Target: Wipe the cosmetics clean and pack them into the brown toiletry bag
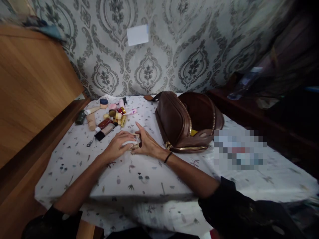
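Small whitish thing (136, 140) is between both hands over the table (159, 172), too covered to say what. Left hand (119, 143) is curled around it; right hand (149, 143) is cupped half open at the other end, can't tell if it's gripping. Makeup (112, 113) clutters the spot beyond the left hand. Brown bag (171, 116) to the right gapes unzipped, something yellow (193, 132) inside.
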